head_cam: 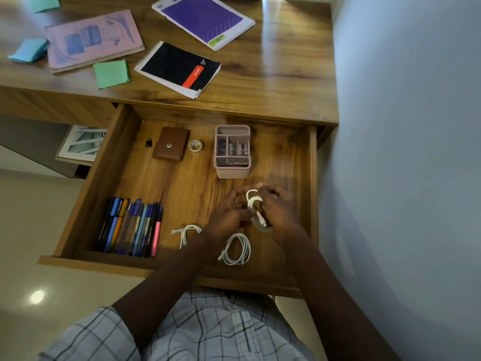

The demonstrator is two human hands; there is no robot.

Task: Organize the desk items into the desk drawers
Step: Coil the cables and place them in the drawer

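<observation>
Gripping a coiled white cable (253,204) between left hand (229,214) and right hand (279,208), cover lettering on black notebook (179,67) unreadable

**One camera, looking down from the head**

There is only one view. The camera sits on the person's head and looks forward and down. The open drawer (182,183) is close below, in the middle. The desk top (273,74) lies farther off, at the top. A wall (403,152) fills the right side, and floor (31,230) shows on the left.
</observation>
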